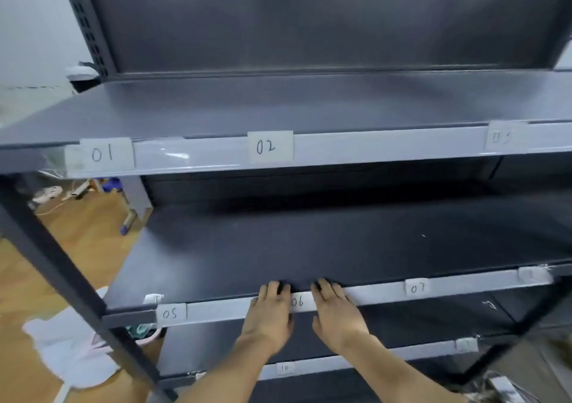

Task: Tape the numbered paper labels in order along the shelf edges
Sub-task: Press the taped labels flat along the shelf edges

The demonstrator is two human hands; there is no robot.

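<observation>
On the lowest shelf edge in view, nearest the person, a small label (284,368) carries a number too blurred to read. Above it two forearms come up from 6 o'clock, and the left hand (270,316) and right hand (337,316) lie side by side against the middle shelf edge (223,309). The fingers (274,288) of both are straight and released, gripping nothing. They press flat on the pale strip, with their tips reaching over its upper lip. Label 06 (297,302) sits in the gap between the hands, at 3 o'clock from the left and 9 o'clock from the right, so neither is nearer. The edge's long axis runs from about 8 o'clock to 2 o'clock, so smoothing the tape probably means sliding each hand outward along that line. Label 05 (171,313) lies at 9 o'clock from the left hand and label 07 (417,288) at 2 o'clock from the right, both well apart from the hands. Farther off, the top shelf edge (387,144) bears label 01 (103,154), label 02 (270,147) and a third, unreadable label (506,137).
</observation>
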